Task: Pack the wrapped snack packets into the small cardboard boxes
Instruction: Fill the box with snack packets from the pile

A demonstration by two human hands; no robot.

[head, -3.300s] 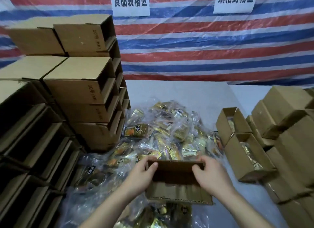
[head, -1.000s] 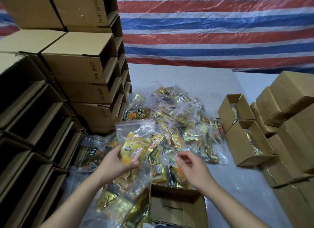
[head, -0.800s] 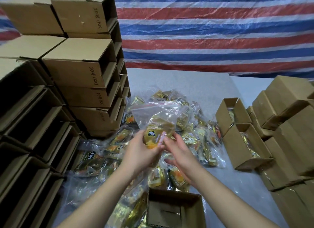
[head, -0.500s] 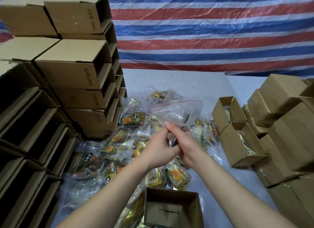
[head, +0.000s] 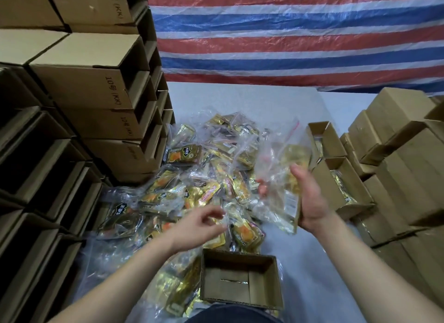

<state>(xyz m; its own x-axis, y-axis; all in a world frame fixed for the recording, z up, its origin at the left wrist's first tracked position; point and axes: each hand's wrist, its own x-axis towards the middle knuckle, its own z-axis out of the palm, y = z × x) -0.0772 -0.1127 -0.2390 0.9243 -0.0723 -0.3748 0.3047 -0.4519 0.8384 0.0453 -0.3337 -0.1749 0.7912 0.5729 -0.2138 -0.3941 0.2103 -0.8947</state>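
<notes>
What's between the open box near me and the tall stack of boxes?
In the head view, the pile of snack packets lies between the open box and the stack.

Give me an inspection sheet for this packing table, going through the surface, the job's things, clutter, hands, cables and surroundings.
Surface: grey table, bare at the far end.
Job's things: heap of bagged snack packets mid-table; empty open box at the near edge; two open boxes on the right with packets inside.
Clutter: nothing seen beyond the loose packets.
Hands: right hand holds a clear bag of packets above the heap; left hand hangs over the heap, fingers loosely curled, holding nothing.
Cables: nothing seen.
Surroundings: stacked empty cartons on the left; more cartons on the right; striped tarpaulin behind.
</notes>
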